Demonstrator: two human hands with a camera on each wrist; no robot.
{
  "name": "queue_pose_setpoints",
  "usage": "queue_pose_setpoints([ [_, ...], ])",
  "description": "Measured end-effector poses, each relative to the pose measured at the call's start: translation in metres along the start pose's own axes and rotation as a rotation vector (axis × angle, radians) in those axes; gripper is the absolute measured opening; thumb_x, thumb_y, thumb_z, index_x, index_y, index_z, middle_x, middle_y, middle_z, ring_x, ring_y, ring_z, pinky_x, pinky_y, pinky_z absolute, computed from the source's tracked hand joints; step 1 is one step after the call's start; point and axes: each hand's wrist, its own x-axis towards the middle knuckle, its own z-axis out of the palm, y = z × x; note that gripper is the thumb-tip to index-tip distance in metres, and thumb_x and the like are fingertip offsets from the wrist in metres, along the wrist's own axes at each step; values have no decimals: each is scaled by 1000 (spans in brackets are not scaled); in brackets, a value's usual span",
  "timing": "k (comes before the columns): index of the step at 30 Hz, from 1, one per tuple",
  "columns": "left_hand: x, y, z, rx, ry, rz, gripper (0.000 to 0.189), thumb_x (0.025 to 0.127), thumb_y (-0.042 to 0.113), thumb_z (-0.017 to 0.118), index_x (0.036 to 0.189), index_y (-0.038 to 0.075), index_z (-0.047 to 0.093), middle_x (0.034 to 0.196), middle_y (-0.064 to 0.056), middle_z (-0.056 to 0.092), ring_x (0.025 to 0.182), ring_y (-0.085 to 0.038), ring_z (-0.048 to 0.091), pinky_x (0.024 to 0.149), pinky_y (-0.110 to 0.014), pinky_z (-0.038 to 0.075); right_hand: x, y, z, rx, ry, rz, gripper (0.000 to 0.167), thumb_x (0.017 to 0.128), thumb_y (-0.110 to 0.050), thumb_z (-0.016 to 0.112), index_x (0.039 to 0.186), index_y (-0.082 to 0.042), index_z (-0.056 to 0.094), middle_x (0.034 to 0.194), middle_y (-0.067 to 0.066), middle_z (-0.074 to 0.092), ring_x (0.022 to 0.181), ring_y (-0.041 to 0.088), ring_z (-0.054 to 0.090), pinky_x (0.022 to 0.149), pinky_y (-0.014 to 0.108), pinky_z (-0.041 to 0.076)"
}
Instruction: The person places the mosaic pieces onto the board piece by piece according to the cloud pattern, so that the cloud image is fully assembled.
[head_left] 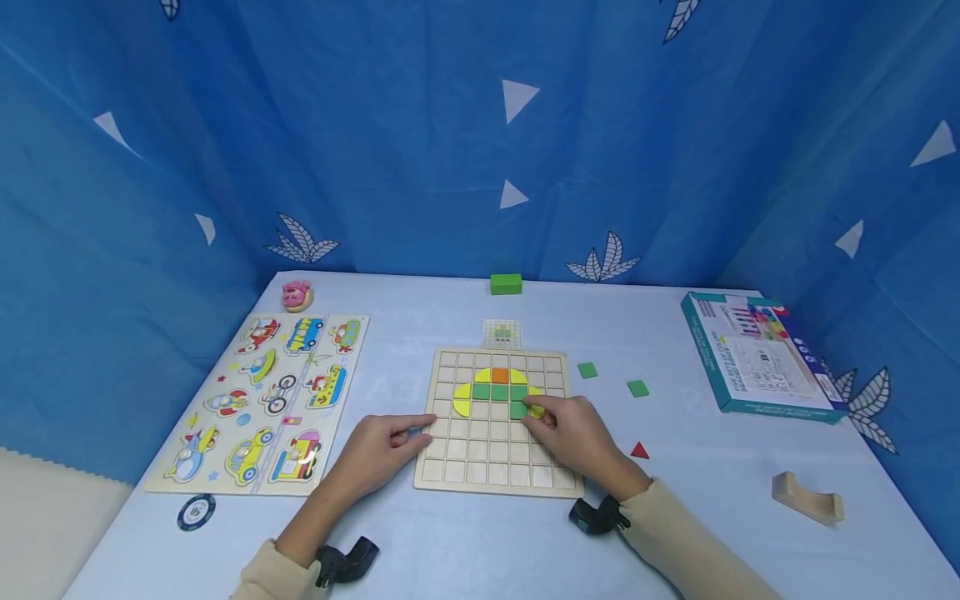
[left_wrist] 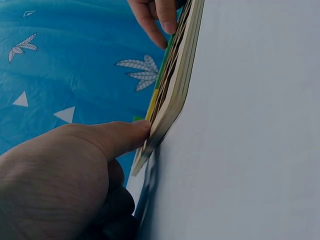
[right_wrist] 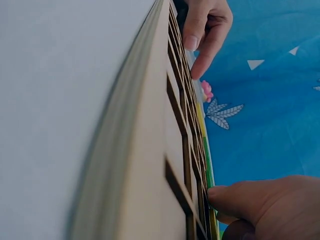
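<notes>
A wooden grid board (head_left: pixel 465 475) lies on the white table. On it sit yellow curved pieces (head_left: pixel 462 407), an orange square tile (head_left: pixel 500 376) and several green square tiles (head_left: pixel 481 391). My right hand (head_left: pixel 573 433) pinches a green square tile (head_left: pixel 517 411) with thumb and index finger, at the right end of the green row. My left hand (head_left: pixel 378 454) touches the board's left edge with index finger and thumb extended; in the left wrist view its thumb (left_wrist: pixel 127 136) rests on the edge. A small pattern card (head_left: pixel 492 342) lies just behind the board.
Two loose green tiles (head_left: pixel 638 388) and a red triangle (head_left: pixel 640 451) lie to the right. A vehicle puzzle board (head_left: pixel 232 433), pink toy (head_left: pixel 296 294) and round chip (head_left: pixel 197 512) are left. A green block (head_left: pixel 506 284) stands behind; a box (head_left: pixel 757 358) and curved wooden piece (head_left: pixel 807 498) are far right.
</notes>
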Motion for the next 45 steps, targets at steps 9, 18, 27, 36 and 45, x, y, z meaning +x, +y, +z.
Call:
queue_pose_setpoints([
  [9,0,1,0,-1,-1,-11,28,91,26,80,119,22,78,49,13,32,46,-4,27,50,-23,26,0,4,-8,65,-8,23,29,93,-23,78,120,-15,77,52,-11,41,46,5,35,45,23,27],
  [18,1,0,0,0,4,0,28,91,25,80,119,22,79,49,14,31,46,-3,26,50,-23,25,3,29,-47,77,107,66,31,92,-20,79,121,-11,76,54,-5,42,47,15,41,43,27,31],
  [27,1,-1,0,0,0,-2,28,91,26,80,119,23,78,49,14,31,47,-3,26,50,-22,25,2,89,-82,48,65,176,33,92,-17,79,123,-8,74,57,1,43,52,21,43,46,28,30],
  [36,0,-2,0,3,2,-1,28,91,27,80,119,24,78,50,14,29,48,-3,24,51,-22,24,-7,135,-103,91,-63,245,36,94,-24,76,127,-10,72,61,2,42,56,23,44,49,28,31],
  [45,0,-1,0,4,6,-2,27,91,26,80,118,23,79,50,15,29,48,-3,24,50,-22,24,-13,153,-109,94,-111,276,46,94,-33,76,132,-8,68,63,3,43,61,23,46,51,28,33],
])
